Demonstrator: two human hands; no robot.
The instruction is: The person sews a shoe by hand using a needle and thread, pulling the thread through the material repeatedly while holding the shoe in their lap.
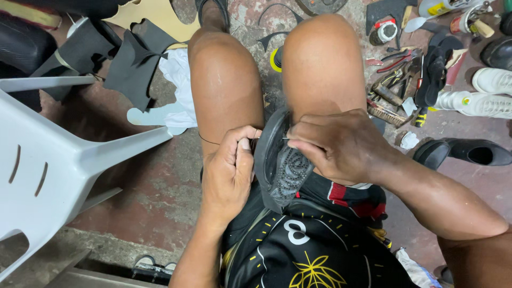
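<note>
Two bare hands meet over a black shoe with a dotted rubber sole (pixel 277 165), which sits wedged in the person's lap between the thighs, just below the knees. That placement looks deliberate: the legs act as a clamp, so neither hand has to carry the shoe's weight.

From the head view, the left hand (pixel 229 170) rests against the shoe's left edge, its grip narrow, thumb and forefinger pinched together on what seems to be a thin dark thread (pixel 209 142) trailing across the left thigh. The right hand (pixel 336 146) lies over the shoe's upper right rim; its grip is closed around a slim metal needle or awl (pixel 285 138) whose tip shows at the sole's edge, though the tool is too small to name surely. Holding from both sides likely keeps the seam taut and steady.

The shoe stands on its side, sole turned up toward the camera. Its long axis runs from the lap toward the knees, tilted slightly left; which end is the toe I cannot tell.

Around the legs, on the stained concrete floor (pixel 154 181), lie black rubber sheet offcuts (pixel 133 64), a white plastic chair (pixel 53 154), hand tools (pixel 394 90) and other black shoes (pixel 464 152).
</note>
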